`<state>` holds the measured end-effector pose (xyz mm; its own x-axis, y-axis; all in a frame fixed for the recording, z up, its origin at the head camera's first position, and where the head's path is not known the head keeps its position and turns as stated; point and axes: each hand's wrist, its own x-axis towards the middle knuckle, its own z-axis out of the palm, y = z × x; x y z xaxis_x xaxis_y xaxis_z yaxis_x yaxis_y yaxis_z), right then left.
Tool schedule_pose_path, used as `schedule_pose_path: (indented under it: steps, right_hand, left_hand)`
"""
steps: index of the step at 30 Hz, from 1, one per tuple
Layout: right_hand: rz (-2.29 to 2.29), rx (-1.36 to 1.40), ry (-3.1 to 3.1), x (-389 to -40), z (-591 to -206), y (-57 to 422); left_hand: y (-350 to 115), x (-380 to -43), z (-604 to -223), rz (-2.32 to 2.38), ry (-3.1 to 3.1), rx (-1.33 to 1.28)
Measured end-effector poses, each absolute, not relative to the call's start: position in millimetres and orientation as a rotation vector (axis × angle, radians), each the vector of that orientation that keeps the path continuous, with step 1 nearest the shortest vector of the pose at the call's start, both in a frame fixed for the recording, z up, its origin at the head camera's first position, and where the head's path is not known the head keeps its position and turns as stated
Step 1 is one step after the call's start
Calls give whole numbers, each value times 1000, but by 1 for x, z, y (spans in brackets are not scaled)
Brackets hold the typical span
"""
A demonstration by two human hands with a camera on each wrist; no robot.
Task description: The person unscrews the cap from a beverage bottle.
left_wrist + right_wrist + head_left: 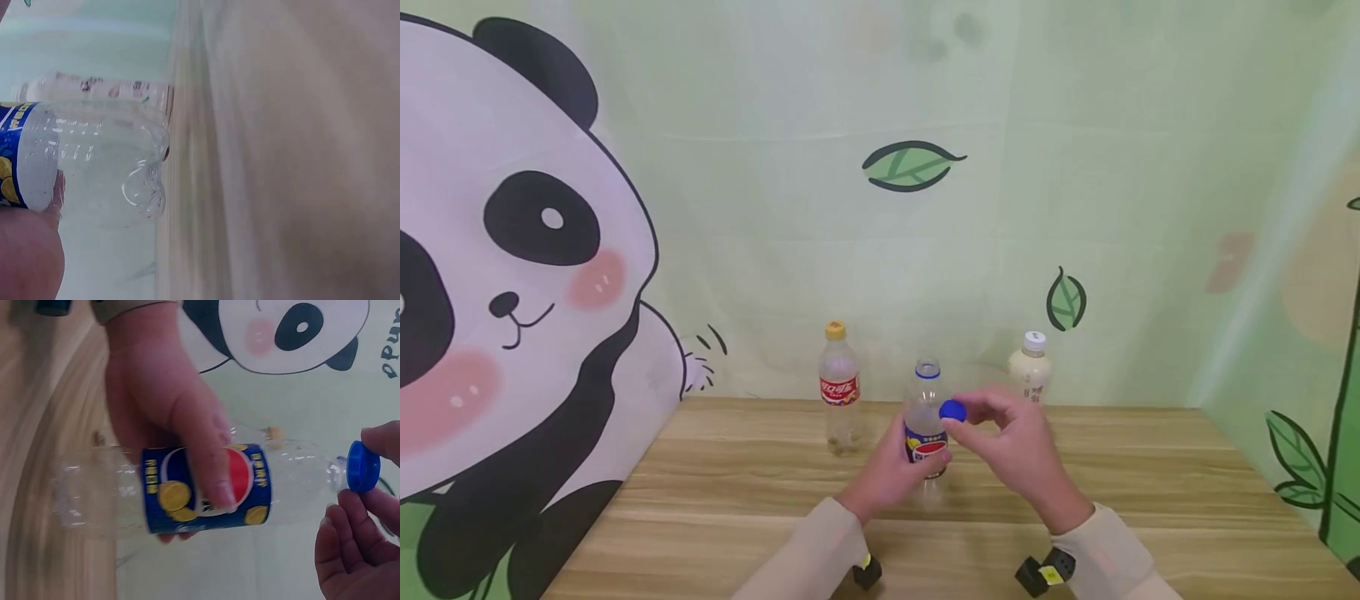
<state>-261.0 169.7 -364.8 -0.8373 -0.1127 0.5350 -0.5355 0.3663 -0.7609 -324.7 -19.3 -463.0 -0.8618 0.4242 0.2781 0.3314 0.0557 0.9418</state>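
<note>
My left hand (889,468) grips a clear plastic bottle (924,410) round its blue label, with the thumb across the front. The bottle stands upright, its mouth uncovered and a blue ring round the neck. It looks empty; whether its base touches the table I cannot tell. Between thumb and fingers my right hand (1018,446) pinches a blue bottle cap (953,412). In the head view the cap is right of the neck and lower than the mouth. The right wrist view shows the cap (362,467) near the mouth end of the bottle (300,481).
A clear bottle with a red label (840,392) and yellow cap stands behind on the left. On the right, partly behind my right hand, is a cream-coloured bottle (1028,367) with a white cap. Behind the wooden table (737,492) hangs a green panda-print cloth (760,208).
</note>
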Motion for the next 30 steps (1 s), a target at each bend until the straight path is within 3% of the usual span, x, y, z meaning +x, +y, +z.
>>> schedule_pose_path:
  steps: [10, 30]
  right_hand:
    - [1487, 827, -2292, -274, -401, 182]
    - [1492, 906, -2652, -297, -446, 190]
  left_hand:
    - [-19, -350, -455, 1857, 2250, 772]
    - [-10, -386, -453, 1810, 2392, 724]
